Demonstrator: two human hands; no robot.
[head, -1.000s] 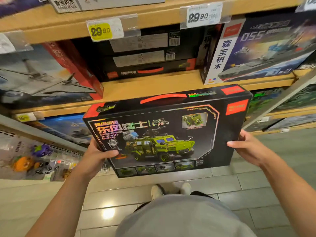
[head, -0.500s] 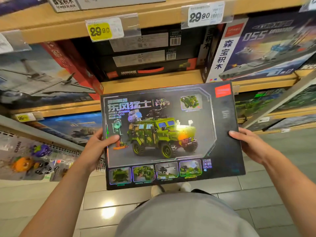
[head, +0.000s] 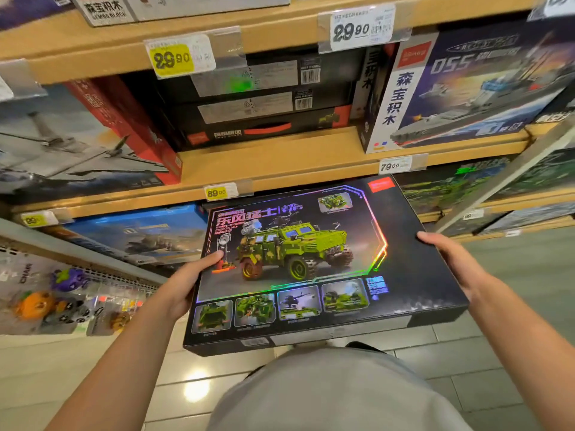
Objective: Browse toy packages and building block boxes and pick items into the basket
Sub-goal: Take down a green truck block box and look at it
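I hold a large black building block box (head: 311,269) with a green camouflage truck printed on it, face up and nearly flat in front of my waist. My left hand (head: 189,281) grips its left edge, thumb lying on the printed face. My right hand (head: 451,259) grips the right edge, thumb on top, fingers hidden underneath. No basket is in view.
Wooden shelves (head: 280,163) hold more boxes: a stack of black boxes (head: 264,104), a warship box (head: 466,88) at right, a jet box (head: 77,141) at left. Small blister-packed toys (head: 62,300) hang at lower left. Tiled floor (head: 513,337) lies below.
The box has tipped from upright, top edge showing, to lying nearly flat with its face toward me, and has come lower and closer. Both hands kept their grip on the sides.
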